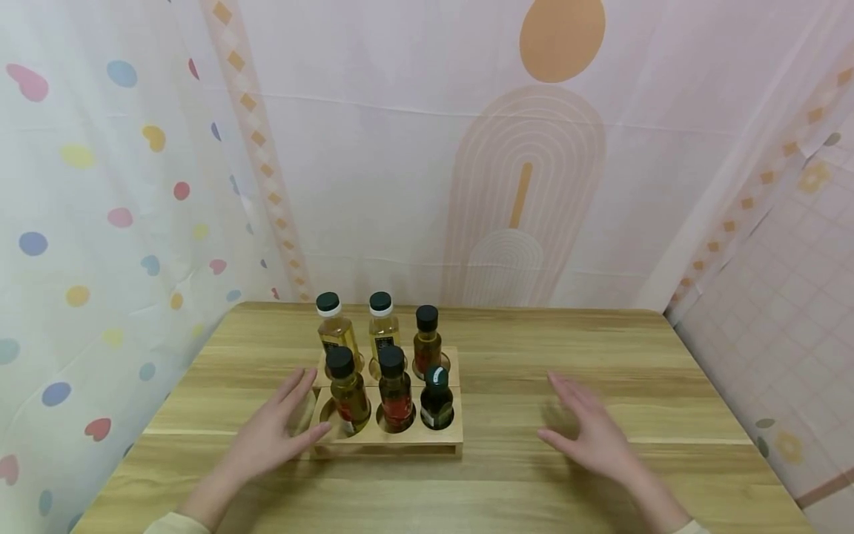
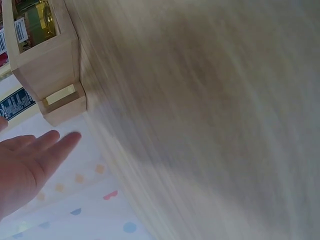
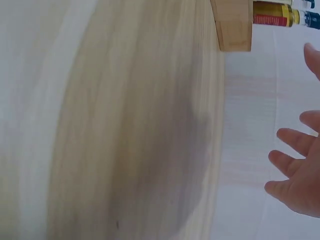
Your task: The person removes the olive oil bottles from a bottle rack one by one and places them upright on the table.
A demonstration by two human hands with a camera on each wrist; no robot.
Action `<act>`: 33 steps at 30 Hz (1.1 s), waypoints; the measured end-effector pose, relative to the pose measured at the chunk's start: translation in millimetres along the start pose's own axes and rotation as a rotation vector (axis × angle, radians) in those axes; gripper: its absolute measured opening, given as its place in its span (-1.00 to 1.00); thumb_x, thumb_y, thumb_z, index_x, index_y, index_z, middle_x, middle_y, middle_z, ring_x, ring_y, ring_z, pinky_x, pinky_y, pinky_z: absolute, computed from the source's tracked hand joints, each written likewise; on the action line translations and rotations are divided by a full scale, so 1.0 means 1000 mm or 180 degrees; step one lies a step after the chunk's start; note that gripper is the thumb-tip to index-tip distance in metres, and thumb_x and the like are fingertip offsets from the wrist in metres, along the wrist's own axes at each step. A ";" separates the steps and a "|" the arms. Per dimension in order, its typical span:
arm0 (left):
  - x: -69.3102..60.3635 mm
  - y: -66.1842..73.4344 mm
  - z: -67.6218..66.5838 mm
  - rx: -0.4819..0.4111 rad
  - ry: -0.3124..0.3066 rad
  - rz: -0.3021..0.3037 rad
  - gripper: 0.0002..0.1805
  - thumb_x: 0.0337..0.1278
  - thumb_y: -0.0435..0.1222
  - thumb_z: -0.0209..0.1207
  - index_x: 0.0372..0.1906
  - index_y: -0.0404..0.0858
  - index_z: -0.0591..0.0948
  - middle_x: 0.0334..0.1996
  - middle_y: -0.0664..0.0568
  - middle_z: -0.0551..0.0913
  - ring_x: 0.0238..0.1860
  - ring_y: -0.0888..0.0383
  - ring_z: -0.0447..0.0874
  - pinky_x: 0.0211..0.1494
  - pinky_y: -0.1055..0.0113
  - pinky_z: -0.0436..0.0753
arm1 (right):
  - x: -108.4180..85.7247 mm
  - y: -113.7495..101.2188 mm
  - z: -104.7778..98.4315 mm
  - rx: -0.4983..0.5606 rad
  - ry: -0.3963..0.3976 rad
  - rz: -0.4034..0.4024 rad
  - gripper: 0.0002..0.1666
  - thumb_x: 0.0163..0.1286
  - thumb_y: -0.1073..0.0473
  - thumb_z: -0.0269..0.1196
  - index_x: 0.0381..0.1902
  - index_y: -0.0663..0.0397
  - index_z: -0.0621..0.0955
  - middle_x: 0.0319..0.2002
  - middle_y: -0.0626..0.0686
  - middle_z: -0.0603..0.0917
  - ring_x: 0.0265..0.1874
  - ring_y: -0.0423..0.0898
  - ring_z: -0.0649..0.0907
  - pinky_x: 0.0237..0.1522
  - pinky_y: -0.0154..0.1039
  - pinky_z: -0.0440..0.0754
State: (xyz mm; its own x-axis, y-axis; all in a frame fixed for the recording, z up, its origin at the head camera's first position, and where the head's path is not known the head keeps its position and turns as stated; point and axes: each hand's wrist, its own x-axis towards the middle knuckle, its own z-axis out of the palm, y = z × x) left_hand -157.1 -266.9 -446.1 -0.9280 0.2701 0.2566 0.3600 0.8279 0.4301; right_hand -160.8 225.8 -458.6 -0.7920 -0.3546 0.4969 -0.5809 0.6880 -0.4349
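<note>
A two-tier wooden rack (image 1: pixel 400 449) stands on the table with several bottles upright in its round holes. The back row has two pale oil bottles (image 1: pixel 336 334) and a darker one (image 1: pixel 428 345); in front are two black-capped bottles (image 1: pixel 396 397) and a small dark bottle (image 1: pixel 437 404). My left hand (image 1: pixel 270 434), fingers spread, is at the rack's left side; whether it touches cannot be told. In the left wrist view the hand (image 2: pixel 30 167) is beside the rack (image 2: pixel 50 67). My right hand (image 1: pixel 590 434) is held right of the rack, relaxed and holding nothing.
The wooden table (image 1: pixel 507 489) reaches back to a patterned curtain (image 1: pixel 373 185). A curtain with coloured dots (image 1: pixel 120 297) hangs along the left side, and another patterned cloth (image 1: pixel 787 297) hangs on the right.
</note>
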 end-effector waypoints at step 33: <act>0.002 -0.011 0.014 -0.0796 0.0006 0.0168 -0.45 0.16 -0.21 0.38 0.20 -0.39 0.60 0.40 -0.34 0.30 0.29 -0.36 0.38 0.01 0.12 0.65 | 0.031 -0.052 0.057 0.1075 -0.0138 0.0374 -0.18 0.12 0.24 0.50 0.35 0.14 0.47 0.26 0.10 0.56 0.24 0.17 0.52 0.26 0.24 0.36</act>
State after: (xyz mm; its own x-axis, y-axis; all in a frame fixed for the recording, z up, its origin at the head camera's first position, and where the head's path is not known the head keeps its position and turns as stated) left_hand -164.0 -268.8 -462.6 -0.9072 0.3086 0.2859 0.4207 0.6653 0.6168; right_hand -166.0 143.3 -463.3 -0.8601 -0.3171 0.3996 -0.5089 0.4801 -0.7145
